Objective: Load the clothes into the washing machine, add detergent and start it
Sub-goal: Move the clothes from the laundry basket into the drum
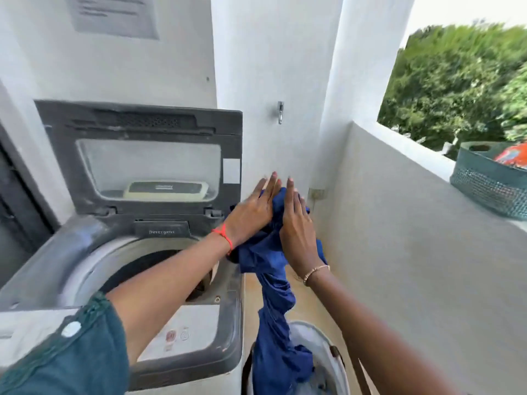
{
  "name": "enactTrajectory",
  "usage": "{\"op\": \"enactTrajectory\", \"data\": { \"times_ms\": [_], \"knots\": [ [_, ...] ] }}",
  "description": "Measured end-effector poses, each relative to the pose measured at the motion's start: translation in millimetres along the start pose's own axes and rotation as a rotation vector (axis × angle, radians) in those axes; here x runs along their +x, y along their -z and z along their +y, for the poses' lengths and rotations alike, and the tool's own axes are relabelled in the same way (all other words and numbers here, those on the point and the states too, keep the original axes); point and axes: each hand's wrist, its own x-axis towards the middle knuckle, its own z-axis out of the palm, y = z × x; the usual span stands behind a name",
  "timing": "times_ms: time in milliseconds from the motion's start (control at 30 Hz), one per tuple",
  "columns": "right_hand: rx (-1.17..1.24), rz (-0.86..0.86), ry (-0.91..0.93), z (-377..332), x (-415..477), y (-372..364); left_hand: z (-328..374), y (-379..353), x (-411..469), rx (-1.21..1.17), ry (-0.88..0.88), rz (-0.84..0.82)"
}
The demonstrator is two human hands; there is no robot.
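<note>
Head view shows me lifting a blue garment (271,269) out of the white bucket (336,354) at about 5 o'clock, beside the washing machine (199,323). To do this step well, I judge I should gather the long hanging tail up before swinging it over to the drum (159,260) at 9 o'clock, so the cloth clears the machine's rim and does not drag or catch on the bucket handle. Its lower end is down in the bucket, so I need more height first. The lid (137,155) stands upright at 11 o'clock and the drum mouth is open, so nothing blocks the drop.

My left hand (251,209) lies against the top of the bunched cloth, fingers stretched nearly straight and flat, pressing rather than gripping. My right hand (296,220) presses from the other side with fingers also extended; whether its thumb pinches the fabric underneath I cannot tell. Together the two palms sandwich the bundle between them, at about 1 o'clock from the drum. A green basket (484,183) sits on the ledge at 3 o'clock, well apart.
</note>
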Motion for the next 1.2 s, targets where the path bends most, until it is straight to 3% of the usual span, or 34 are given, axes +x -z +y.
{"op": "enactTrajectory", "data": {
  "times_ms": [167, 367, 567, 833, 1067, 1200],
  "knots": [
    [0.274, 0.04, 0.055, -85.6, 71.7, 8.5, -119.1, 17.2, -21.4, 0.187, 0.252, 0.009],
    [0.477, -0.066, 0.102, -180.9, 96.8, -48.3, -195.9, -14.7, -102.4, 0.281, 0.26, -0.052],
    [0.45, -0.38, 0.042, -223.4, 54.5, -159.2, -176.3, -113.6, -207.8, -0.004, 0.254, -0.161],
    [0.499, -0.586, -0.176, -220.8, 3.5, -278.4, -117.3, -210.4, -275.1, -0.348, 0.215, -0.499],
    [0.453, -0.778, -0.326, -171.0, -9.0, -290.3, -83.0, -221.6, -265.0, -0.618, 0.175, -0.604],
    [0.557, -0.669, -0.384, -134.1, 2.6, -252.6, -73.3, -212.6, -222.2, -0.8, 0.001, -0.626]
  ]
}}
